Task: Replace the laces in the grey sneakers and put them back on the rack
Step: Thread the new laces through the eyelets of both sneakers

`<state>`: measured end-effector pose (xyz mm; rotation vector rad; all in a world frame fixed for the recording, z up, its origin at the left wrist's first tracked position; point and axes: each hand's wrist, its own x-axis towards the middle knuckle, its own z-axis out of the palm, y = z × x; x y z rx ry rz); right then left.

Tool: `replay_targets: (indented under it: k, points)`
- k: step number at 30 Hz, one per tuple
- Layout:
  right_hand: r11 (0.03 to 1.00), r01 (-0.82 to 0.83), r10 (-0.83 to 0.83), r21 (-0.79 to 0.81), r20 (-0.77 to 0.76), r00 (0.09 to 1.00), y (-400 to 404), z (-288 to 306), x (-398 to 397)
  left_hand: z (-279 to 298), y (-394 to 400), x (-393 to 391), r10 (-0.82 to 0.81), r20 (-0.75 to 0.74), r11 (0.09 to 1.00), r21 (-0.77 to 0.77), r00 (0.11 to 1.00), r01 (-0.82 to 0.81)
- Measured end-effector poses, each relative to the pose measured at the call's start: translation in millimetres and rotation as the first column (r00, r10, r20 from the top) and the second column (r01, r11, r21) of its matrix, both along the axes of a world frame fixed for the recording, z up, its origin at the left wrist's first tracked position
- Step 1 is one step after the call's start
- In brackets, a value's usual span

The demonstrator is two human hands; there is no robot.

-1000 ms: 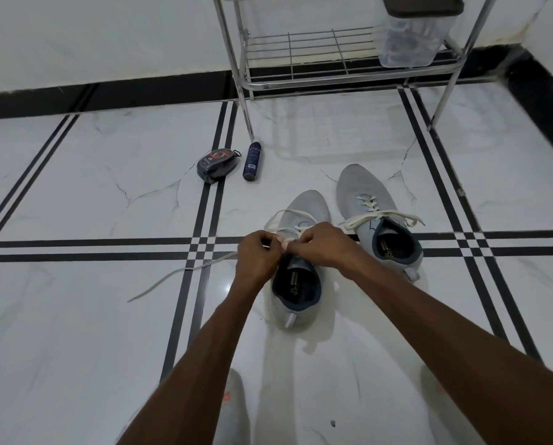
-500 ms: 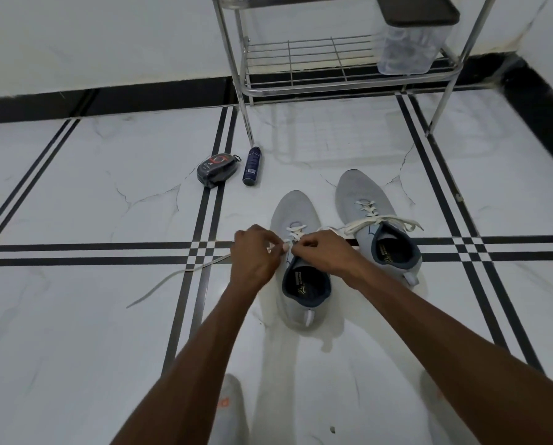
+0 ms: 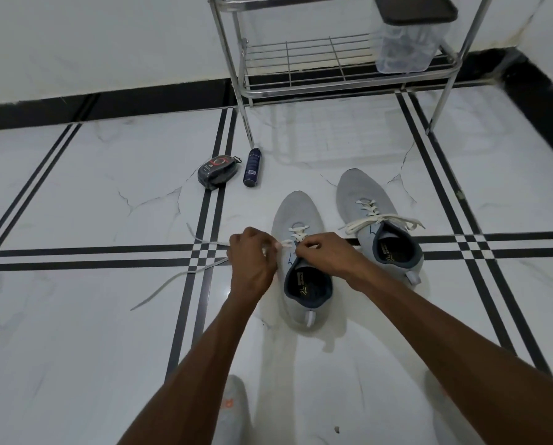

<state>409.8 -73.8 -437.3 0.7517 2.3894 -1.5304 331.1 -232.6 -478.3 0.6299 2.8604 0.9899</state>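
Marble floor (image 3: 76, 332), hands lacing sneaker (image 3: 297, 220), spray can (image 3: 252, 167) nearby

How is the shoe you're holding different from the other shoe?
The near shoe has both hands pinching its lace, with loose ends trailing on the floor; the far shoe is untouched, its lace lying across its top. The far shoe sits closer to the rack. Both are grey.

Grey sneakers (image 3: 300, 216), white laces (image 3: 382, 220), possibly navy linings; black-striped white floor (image 3: 76, 316)
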Motion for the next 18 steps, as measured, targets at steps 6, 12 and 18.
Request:
replay_targets:
  k: [6,12,18]
  points:
    - [1.000,0.026,-0.026,-0.011,0.005,1.000,-0.7,-1.2,0.0,16.1,-8.8,8.0,0.163,0.294,0.903,0.340,0.942,-0.262]
    - [0.999,0.022,-0.022,-0.027,0.016,1.000,1.8,0.1,0.2,1.8,-17.7,4.8,0.132,0.404,0.944,0.228,0.905,-0.239]
    - [0.998,-0.050,0.047,0.050,0.074,0.996,3.9,9.5,-6.5,-4.4,-16.3,1.9,-0.024,0.356,1.000,-0.006,0.934,0.028]
